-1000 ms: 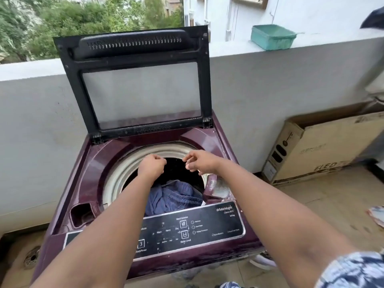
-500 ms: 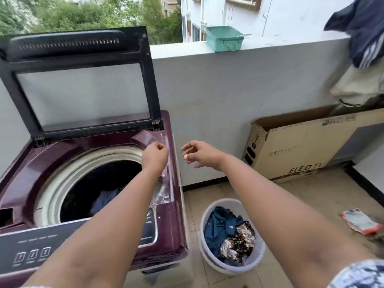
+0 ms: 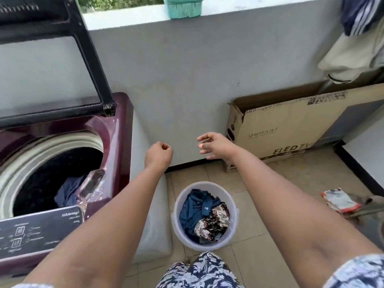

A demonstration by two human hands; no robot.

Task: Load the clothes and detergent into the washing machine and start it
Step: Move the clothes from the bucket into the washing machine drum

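Observation:
A maroon top-load washing machine (image 3: 121, 125) stands at the left with its black-framed lid (image 3: 91, 59) raised. Blue cloth (image 3: 67, 191) lies in its drum. To its right a white bucket (image 3: 178, 225) on the floor holds a dark blue garment (image 3: 194, 206) and a brown patterned one (image 3: 214, 223). My left hand (image 3: 159, 155) is curled into a fist and holds nothing, in the air right of the machine. My right hand (image 3: 216, 145) hovers beside it with fingers loosely spread, above and beyond the bucket. A red and white packet (image 3: 339, 200) lies on the floor at the right.
A grey parapet wall (image 3: 187, 69) runs behind, with a green basket (image 3: 182, 7) on its ledge. A cardboard TV box (image 3: 291, 127) leans against the wall at the right. Clothes (image 3: 357, 38) hang at the top right. Tiled floor surrounds the bucket.
My view and both hands have swung right, from above the drum to above the bucket. The bucket has come fully into view. My right hand's fingers have opened out.

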